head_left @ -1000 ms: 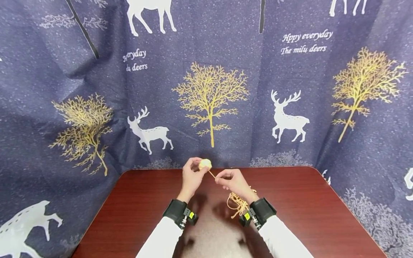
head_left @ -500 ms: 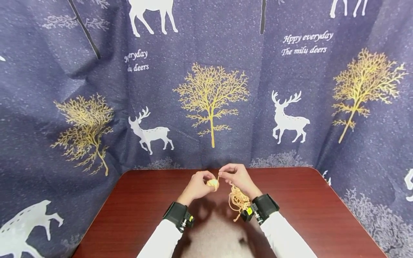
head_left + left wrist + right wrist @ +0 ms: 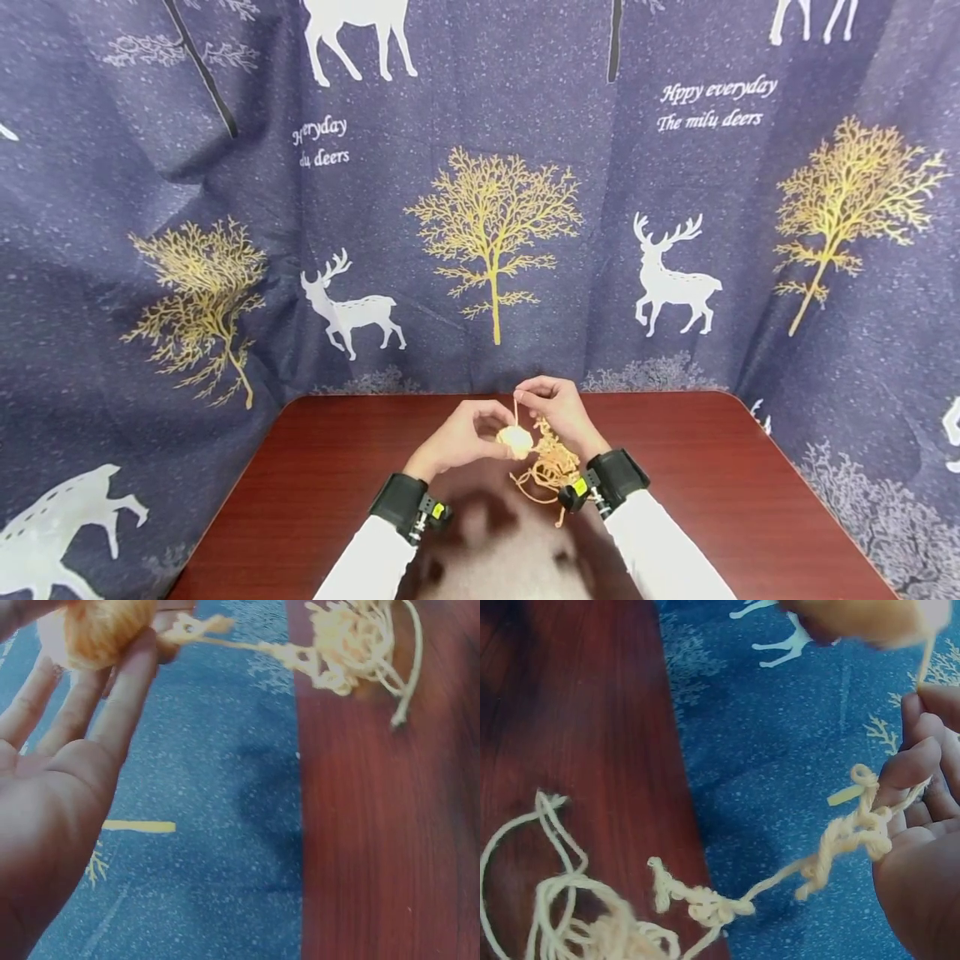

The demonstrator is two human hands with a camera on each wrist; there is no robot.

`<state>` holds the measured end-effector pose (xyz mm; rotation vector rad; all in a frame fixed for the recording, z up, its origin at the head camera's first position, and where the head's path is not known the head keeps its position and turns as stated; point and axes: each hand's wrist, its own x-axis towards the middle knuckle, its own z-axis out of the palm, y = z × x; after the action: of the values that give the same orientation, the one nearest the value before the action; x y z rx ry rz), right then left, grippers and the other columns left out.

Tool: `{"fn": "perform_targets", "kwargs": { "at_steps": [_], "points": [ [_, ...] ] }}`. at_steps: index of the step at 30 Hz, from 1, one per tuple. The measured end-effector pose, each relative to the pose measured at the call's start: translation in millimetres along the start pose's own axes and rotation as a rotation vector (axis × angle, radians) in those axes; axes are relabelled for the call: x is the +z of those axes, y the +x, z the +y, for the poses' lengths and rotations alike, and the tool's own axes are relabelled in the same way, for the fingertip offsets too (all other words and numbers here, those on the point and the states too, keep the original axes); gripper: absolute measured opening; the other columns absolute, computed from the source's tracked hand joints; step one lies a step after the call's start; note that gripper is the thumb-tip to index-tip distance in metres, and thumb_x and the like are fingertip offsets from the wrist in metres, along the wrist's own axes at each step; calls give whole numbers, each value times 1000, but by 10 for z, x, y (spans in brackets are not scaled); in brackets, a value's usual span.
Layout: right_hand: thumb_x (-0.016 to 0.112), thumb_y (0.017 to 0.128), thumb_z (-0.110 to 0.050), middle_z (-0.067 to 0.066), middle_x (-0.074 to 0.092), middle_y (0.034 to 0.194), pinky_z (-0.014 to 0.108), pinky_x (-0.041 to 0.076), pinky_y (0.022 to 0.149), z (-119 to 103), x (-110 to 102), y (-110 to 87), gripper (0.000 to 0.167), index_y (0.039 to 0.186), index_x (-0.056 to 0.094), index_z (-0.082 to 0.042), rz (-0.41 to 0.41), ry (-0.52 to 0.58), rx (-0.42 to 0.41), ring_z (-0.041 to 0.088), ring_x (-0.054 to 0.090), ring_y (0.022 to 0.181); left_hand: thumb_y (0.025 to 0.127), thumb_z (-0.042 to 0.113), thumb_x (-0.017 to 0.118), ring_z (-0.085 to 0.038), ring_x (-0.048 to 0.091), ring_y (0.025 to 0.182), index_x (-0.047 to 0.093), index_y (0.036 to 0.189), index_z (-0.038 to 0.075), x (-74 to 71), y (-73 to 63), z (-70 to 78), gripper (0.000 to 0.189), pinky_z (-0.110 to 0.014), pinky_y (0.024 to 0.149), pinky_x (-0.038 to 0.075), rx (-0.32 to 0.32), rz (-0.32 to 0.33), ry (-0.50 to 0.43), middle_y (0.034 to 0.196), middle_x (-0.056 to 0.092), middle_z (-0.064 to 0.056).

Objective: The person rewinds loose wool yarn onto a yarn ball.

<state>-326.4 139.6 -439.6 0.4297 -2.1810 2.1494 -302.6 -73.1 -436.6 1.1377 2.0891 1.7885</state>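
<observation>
My left hand holds a small ball of pale yellow yarn between thumb and fingers; the ball shows at the top of the left wrist view. Up and to the right of it, my right hand pinches a strand of the yarn that runs taut to the ball. The yarn also passes through the right palm and trails down, kinked and knotted, to a loose tangle of yarn below that hand. In the right wrist view the tangle fills the lower left.
A reddish-brown table lies under the hands, with a pale patch near its front. Behind it hangs a dark blue cloth printed with deer and trees. Black camera straps circle both wrists.
The left hand and the yarn ball have moved right and down. My right hand has shifted up and slightly right, so the pinched strand now rises upright from the ball.
</observation>
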Motion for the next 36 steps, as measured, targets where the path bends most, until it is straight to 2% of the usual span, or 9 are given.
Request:
{"fn": "perform_targets", "kwargs": {
  "at_steps": [3,7,10,15,20,24,28,32,36],
  "points": [
    [72,93,-4,2,74,85,24,53,60,27,14,-15,24,108,69,14,-23,-8,15,11,62,65,77,-9,81,-18,68,93,66,107,-7,-10,19,43,34,-42,84,60,23,47,-65,101,69,-19],
    [67,94,2,1,73,84,24,54,57,-2,54,-83,19,107,68,15,-66,15,24,10,62,64,77,-9,78,-16,69,91,61,109,-12,-13,49,110,36,-32,80,60,26,161,-155,99,70,-10],
    [67,92,2,1,73,84,22,51,55,50,71,-106,18,106,68,13,-75,28,27,10,59,63,77,-10,76,-13,68,89,58,109,-16,-5,91,137,37,-26,76,59,45,278,-210,97,68,-4],
    [70,92,-1,5,73,85,20,48,53,167,79,-112,18,104,69,12,-90,-9,3,10,60,62,76,-15,75,-11,67,86,56,107,-18,-4,167,147,37,-23,76,56,88,489,-233,97,67,-5],
    [71,92,-3,9,72,85,22,48,51,178,89,-174,14,100,71,9,-117,-67,-15,11,56,57,75,-12,76,-11,68,83,57,105,-14,10,211,132,35,-22,75,56,48,685,-226,96,66,-9],
    [72,90,-3,14,72,83,22,48,48,192,110,-215,12,97,73,6,-128,-107,-26,10,55,54,74,-5,81,-14,66,82,61,103,-8,24,217,92,35,-21,70,54,1,833,-92,95,67,-12],
    [73,90,-3,22,70,83,23,48,47,177,122,-221,9,94,74,5,-142,-146,-47,10,55,52,72,0,86,-20,67,83,63,99,-2,21,218,28,36,-26,72,58,-20,896,146,93,68,-13],
    [71,90,-1,24,69,83,23,50,48,118,113,-218,6,93,74,3,-158,-178,-76,11,57,53,69,1,87,-23,67,81,65,95,2,16,193,-45,34,-33,72,60,-9,860,381,90,66,-10],
    [70,90,1,19,71,82,24,51,49,65,85,-200,6,94,74,4,-151,-151,-75,13,57,55,67,3,85,-21,62,82,66,93,6,13,147,-95,33,-32,72,54,-23,744,563,90,62,-7]
  ]
}}
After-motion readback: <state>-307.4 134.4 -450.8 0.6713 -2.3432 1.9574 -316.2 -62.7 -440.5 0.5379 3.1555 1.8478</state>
